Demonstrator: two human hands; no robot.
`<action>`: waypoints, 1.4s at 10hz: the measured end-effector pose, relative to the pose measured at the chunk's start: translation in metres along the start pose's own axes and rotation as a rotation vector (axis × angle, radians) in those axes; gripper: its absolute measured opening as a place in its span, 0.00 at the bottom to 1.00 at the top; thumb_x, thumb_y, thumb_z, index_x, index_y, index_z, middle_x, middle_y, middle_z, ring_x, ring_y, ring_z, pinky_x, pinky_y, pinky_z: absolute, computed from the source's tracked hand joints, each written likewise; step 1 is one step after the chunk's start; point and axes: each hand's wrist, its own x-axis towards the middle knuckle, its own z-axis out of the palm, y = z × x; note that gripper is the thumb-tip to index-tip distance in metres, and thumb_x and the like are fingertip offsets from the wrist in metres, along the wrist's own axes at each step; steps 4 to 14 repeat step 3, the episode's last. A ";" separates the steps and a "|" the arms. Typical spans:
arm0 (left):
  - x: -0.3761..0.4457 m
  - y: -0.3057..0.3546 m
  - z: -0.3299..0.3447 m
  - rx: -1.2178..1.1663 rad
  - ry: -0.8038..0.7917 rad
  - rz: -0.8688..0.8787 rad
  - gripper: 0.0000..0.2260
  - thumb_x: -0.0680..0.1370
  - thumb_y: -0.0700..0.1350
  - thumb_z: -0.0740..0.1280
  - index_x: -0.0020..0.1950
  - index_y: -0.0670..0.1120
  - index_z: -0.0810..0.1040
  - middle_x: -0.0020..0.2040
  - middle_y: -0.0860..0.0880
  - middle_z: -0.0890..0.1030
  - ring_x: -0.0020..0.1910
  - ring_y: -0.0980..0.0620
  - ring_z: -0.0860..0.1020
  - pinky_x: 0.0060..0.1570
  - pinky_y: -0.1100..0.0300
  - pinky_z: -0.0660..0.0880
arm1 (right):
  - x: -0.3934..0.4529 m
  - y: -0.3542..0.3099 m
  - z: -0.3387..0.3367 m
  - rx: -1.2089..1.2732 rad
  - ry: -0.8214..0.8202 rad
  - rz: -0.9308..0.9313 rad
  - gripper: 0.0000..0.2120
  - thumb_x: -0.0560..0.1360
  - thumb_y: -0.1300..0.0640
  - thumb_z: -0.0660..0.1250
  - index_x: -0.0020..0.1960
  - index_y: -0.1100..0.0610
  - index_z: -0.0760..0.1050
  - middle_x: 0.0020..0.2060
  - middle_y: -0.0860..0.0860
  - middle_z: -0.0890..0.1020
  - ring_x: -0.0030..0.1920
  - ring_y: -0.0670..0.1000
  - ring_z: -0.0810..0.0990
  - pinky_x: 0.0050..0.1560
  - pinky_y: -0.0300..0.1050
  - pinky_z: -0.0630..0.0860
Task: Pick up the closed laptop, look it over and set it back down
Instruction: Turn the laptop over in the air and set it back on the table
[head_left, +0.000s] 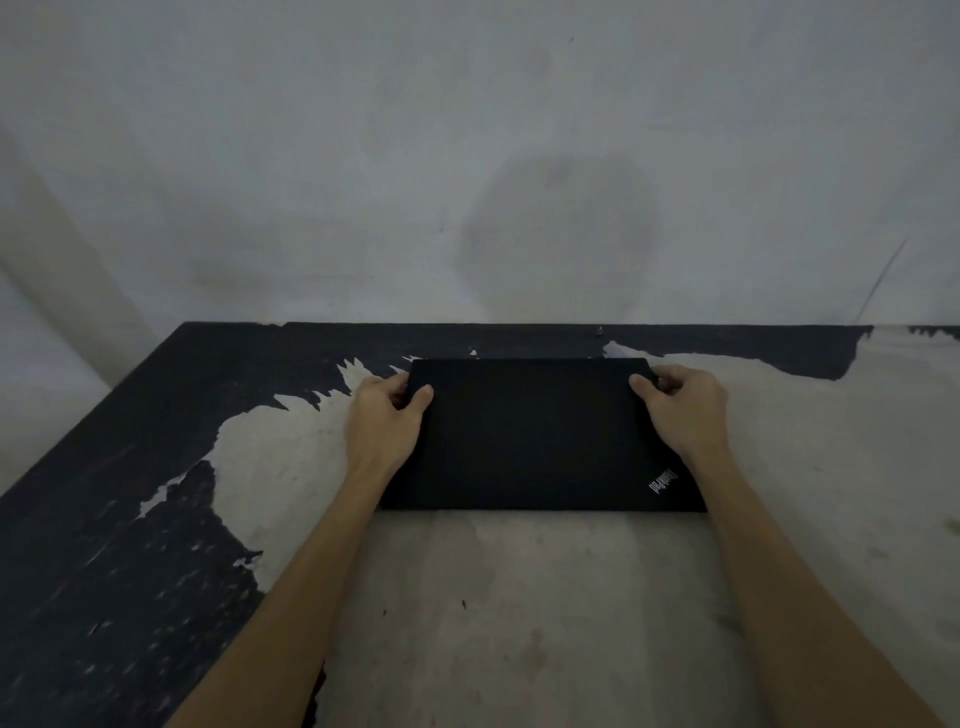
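Observation:
A closed black laptop (535, 436) lies lid-up on the worn table, with a small logo at its near right corner. My left hand (387, 421) grips its far left corner, thumb on the lid and fingers curled round the side edge. My right hand (680, 408) grips the far right corner the same way. The near edge of the laptop looks level with the tabletop; I cannot tell whether the far edge is raised.
The table (493, 613) has peeling black paint on its left and back, bare pale wood elsewhere. A grey stained wall (467, 156) stands right behind the table's far edge. The table's left edge slants off at the left.

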 end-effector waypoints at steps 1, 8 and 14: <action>-0.004 0.003 -0.007 -0.021 0.028 0.066 0.15 0.78 0.45 0.73 0.65 0.45 0.82 0.57 0.45 0.78 0.50 0.53 0.79 0.54 0.59 0.77 | -0.004 -0.007 -0.003 -0.024 -0.007 -0.020 0.13 0.76 0.54 0.72 0.55 0.61 0.84 0.43 0.55 0.83 0.46 0.55 0.82 0.49 0.43 0.72; -0.010 0.024 -0.026 0.016 0.068 0.282 0.08 0.77 0.42 0.74 0.56 0.46 0.84 0.51 0.48 0.82 0.46 0.55 0.79 0.50 0.60 0.78 | -0.016 -0.037 -0.014 -0.151 0.053 -0.205 0.15 0.75 0.52 0.74 0.56 0.60 0.83 0.51 0.59 0.81 0.47 0.57 0.82 0.46 0.41 0.70; -0.010 0.024 -0.026 0.016 0.068 0.282 0.08 0.77 0.42 0.74 0.56 0.46 0.84 0.51 0.48 0.82 0.46 0.55 0.79 0.50 0.60 0.78 | -0.016 -0.037 -0.014 -0.151 0.053 -0.205 0.15 0.75 0.52 0.74 0.56 0.60 0.83 0.51 0.59 0.81 0.47 0.57 0.82 0.46 0.41 0.70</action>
